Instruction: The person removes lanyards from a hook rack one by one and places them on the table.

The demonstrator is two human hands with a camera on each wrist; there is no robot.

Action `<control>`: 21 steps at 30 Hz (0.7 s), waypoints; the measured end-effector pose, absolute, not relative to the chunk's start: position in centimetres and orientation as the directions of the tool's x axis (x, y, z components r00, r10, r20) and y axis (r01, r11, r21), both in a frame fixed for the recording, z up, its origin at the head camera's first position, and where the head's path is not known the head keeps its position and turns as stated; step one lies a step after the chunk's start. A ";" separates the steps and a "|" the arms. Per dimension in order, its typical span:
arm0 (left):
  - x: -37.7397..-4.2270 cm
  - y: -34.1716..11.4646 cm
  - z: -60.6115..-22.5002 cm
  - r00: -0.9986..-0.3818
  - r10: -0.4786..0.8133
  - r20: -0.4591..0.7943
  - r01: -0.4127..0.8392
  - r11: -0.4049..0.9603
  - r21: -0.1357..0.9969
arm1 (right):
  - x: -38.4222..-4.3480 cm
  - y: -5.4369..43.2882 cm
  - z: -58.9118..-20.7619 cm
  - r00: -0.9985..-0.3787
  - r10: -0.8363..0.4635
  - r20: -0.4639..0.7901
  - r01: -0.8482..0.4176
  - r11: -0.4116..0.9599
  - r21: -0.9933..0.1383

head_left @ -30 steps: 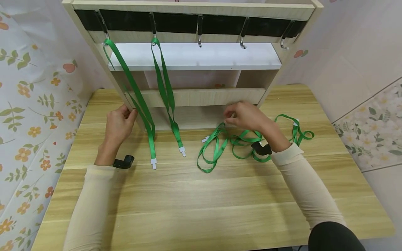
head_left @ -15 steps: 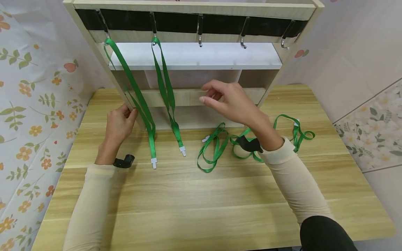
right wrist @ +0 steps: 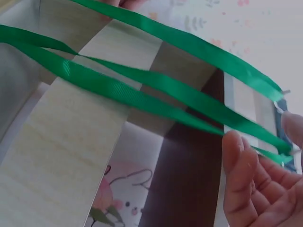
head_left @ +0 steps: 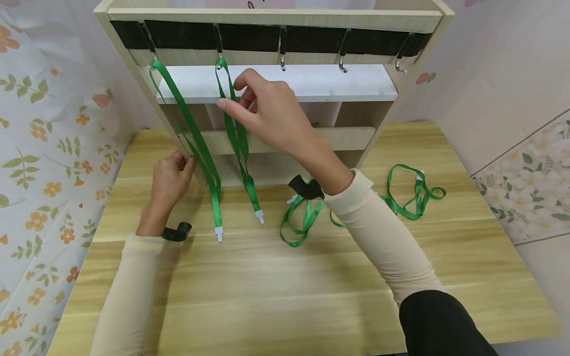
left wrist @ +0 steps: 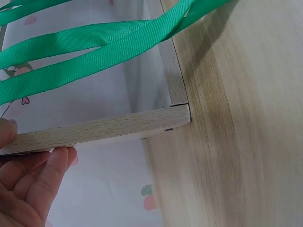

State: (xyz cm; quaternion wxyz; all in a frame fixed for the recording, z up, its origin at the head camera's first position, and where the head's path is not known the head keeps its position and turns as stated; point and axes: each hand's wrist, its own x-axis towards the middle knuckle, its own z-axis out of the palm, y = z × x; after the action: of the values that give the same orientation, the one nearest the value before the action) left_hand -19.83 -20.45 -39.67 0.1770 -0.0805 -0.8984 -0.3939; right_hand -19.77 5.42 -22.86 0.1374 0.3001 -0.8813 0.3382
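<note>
Two green lanyards hang from the two leftmost hooks of a pale wooden rack: an outer lanyard [head_left: 189,121] and a second lanyard [head_left: 242,138], each ending in a white clip. My left hand [head_left: 171,180] pinches the rack's left side panel [left wrist: 104,127], thumb on one face and fingers on the other. At the second lanyard's upper part is my right hand [head_left: 276,111], thumb and bent fingers spread apart. In the right wrist view its straps pass by the fingertips [right wrist: 233,142]; whether they touch cannot be told.
Three bare hooks, among them the middle hook [head_left: 282,57], line the rack's black strip to the right. On the wooden table [head_left: 267,287] lie a coiled lanyard [head_left: 296,230], another mostly behind the right forearm, and a lanyard [head_left: 414,198] at the right.
My right hand has risen from the coiled lanyards on the table and moved left and up to the second hanging lanyard. The left hand keeps its hold on the panel.
</note>
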 end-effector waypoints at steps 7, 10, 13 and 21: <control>-19.7 -20.6 -39.8 -0.923 0.001 0.385 0.284 0.678 0.679 | -20.1 2.7 -22.9 -0.805 -0.385 0.451 -0.563 0.736 -0.377; -19.7 -20.6 -39.8 -0.921 0.001 0.391 0.288 0.678 0.676 | -20.3 2.2 -22.9 -0.797 -0.372 0.475 -0.559 0.752 -0.349; -19.8 -20.5 -39.8 -0.920 0.004 0.391 0.289 0.681 0.673 | -20.2 2.4 -22.6 -0.782 -0.407 0.472 -0.587 0.735 -0.339; -19.8 -20.4 -39.9 -0.914 -0.004 0.406 0.294 0.683 0.669 | -18.9 4.6 -19.8 -0.688 -0.567 0.453 -0.722 0.478 -0.500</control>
State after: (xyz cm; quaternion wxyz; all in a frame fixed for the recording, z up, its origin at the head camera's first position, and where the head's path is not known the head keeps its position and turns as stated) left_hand -19.80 -20.37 -39.89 0.1914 -0.0808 -0.8971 -0.3900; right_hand -18.89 4.64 -19.77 0.1132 0.3782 -0.8521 0.3438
